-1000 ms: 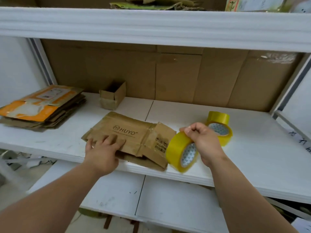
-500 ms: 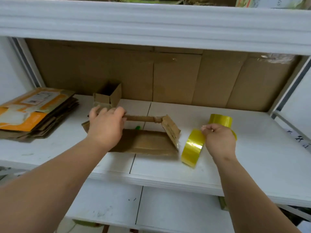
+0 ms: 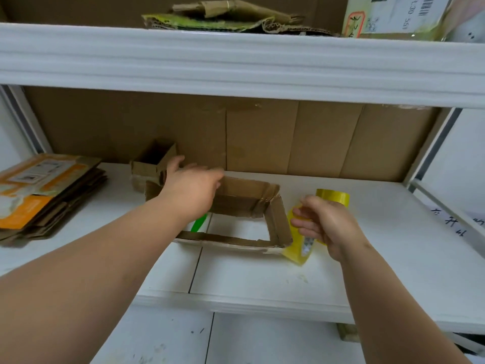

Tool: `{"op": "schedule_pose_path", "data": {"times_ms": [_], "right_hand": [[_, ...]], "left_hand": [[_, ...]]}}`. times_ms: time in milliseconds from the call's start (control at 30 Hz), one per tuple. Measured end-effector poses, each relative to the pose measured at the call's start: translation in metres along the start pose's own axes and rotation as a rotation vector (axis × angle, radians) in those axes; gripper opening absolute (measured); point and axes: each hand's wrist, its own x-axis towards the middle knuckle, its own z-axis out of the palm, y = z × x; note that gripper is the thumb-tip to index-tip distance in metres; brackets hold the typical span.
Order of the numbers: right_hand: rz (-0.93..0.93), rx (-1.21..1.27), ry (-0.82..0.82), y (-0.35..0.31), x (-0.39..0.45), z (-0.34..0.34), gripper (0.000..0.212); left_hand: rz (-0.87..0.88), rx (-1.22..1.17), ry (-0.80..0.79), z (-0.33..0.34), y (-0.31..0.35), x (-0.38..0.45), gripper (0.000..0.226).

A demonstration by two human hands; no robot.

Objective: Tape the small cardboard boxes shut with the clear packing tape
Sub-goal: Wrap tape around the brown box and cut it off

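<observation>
Box (image 3: 273,219) opened up mid-shelf (image 3: 262,279), bottomless, between both hands.
Left hand (image 3: 191,190), fingers loosely apart, covers its 10 o'clock corner; right hand (image 3: 324,223) pinches tape roll (image 3: 299,248) at 3 o'clock. Spare roll (image 3: 333,197) behind; small box (image 3: 153,164), flat cartons (image 3: 44,190) at 9 o'clock.

Opened box at mid-shelf, tape to its right, cardboard to its left.

On the shelf (image 3: 262,279), the opened box (image 3: 246,203) stands centrally; a small box (image 3: 152,166) sits behind-left, a flattened cardboard stack (image 3: 44,195) far left. One tape roll (image 3: 299,245) touches the box's right wall, a second tape roll (image 3: 333,197) behind it. More cardboard (image 3: 225,18) lies on the upper shelf (image 3: 236,67).
</observation>
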Motion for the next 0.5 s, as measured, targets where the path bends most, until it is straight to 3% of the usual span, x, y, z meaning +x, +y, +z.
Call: {"op": "schedule_pose_path", "data": {"times_ms": [133,300,433,500], "right_hand": [[-0.032,-0.236,-0.002,-0.002,0.002,0.007,0.069],[-0.067,-0.27,0.099,0.002,0.015,0.022,0.036],[-0.079,-0.215,0.175,0.005,0.025,0.022,0.041],[-0.08,-0.211,0.199,0.007,0.03,0.018,0.036]], "left_hand": [[-0.031,0.008,-0.051,0.002,0.011,0.016,0.026],[-0.054,-0.044,-0.08,0.006,0.015,0.024,0.03],[-0.137,0.014,0.046,0.0,-0.015,0.015,0.051],[-0.264,0.082,0.114,-0.005,-0.041,0.003,0.066]]}}
